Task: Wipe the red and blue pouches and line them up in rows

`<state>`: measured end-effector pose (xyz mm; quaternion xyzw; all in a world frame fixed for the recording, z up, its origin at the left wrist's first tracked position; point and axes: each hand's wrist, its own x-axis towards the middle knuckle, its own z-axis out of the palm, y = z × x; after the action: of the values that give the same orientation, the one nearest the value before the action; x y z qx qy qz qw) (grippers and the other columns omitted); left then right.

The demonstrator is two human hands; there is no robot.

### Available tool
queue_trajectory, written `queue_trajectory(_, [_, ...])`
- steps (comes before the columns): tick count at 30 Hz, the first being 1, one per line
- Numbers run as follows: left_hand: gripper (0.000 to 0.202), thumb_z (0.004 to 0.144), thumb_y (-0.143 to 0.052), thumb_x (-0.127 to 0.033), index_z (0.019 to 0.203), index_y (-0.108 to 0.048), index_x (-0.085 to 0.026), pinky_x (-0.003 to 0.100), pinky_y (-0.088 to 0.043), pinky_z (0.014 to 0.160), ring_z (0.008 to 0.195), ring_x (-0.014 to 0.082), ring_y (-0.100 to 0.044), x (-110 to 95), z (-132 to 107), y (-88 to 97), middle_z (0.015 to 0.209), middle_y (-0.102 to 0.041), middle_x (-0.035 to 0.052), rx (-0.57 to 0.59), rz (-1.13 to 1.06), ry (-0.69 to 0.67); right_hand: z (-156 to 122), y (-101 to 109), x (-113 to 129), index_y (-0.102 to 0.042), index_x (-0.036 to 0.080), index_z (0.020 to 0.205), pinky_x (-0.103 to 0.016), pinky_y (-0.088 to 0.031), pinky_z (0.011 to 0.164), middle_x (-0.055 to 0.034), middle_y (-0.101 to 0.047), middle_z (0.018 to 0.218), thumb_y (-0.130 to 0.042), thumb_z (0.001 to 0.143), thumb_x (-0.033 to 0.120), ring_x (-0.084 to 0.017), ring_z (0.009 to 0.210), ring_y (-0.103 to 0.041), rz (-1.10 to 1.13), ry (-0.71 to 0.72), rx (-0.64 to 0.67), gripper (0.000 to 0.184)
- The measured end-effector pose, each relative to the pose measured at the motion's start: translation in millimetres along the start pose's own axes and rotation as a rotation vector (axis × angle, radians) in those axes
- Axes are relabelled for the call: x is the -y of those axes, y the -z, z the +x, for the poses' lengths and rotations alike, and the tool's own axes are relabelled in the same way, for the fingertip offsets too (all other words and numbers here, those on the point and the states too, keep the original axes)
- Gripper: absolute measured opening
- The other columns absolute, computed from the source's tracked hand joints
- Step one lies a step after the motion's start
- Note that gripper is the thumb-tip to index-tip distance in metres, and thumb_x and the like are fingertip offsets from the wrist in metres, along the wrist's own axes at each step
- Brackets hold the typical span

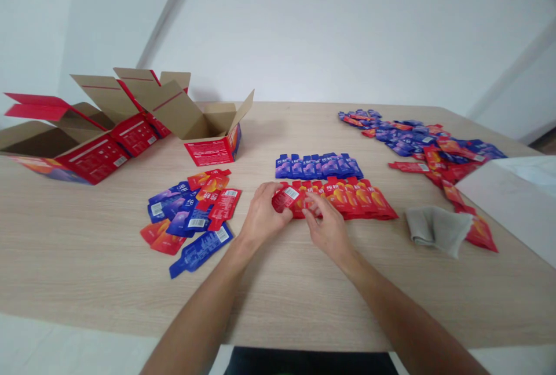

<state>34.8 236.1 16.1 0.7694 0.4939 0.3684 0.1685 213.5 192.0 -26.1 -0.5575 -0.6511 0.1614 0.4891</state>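
Observation:
My left hand (267, 213) grips a red pouch (286, 196) with its barcode side up, thumb in front and fingers behind. Just to the right is my right hand (325, 221), its thumb and fingers apart at the left part of a row of overlapping red pouches (356, 198). Whether its fingertips touch a pouch is hard to see. Behind that row runs a second row, of blue-purple pouches (319, 166). To the left of my hands lies a loose pile of red and blue pouches (191, 207), with one blue pouch (202, 250) at its front.
Several open red cartons stand at the left, the nearest to the middle being a small carton (212, 146). A long heap of mixed pouches (417, 137) spreads over the back right. A folded grey cloth (436, 230) and a white sheet-like object (516, 201) lie at the right.

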Motion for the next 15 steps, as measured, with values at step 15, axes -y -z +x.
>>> queue_trajectory(15, [0.022,0.09,-0.057,-0.034,0.099,-0.065,-0.016,0.026,-0.045,0.071,0.078,0.0143,-0.058,-21,-9,3.0,0.089,-0.067,0.0029,0.373,-0.522,0.034,6,21,3,-0.069,0.025,0.09,-0.038,-0.05,0.089,-0.0046,-0.065,0.099,-0.071,0.086,0.034,-0.022,0.098,-0.061,0.148,0.077,-0.054,0.01])
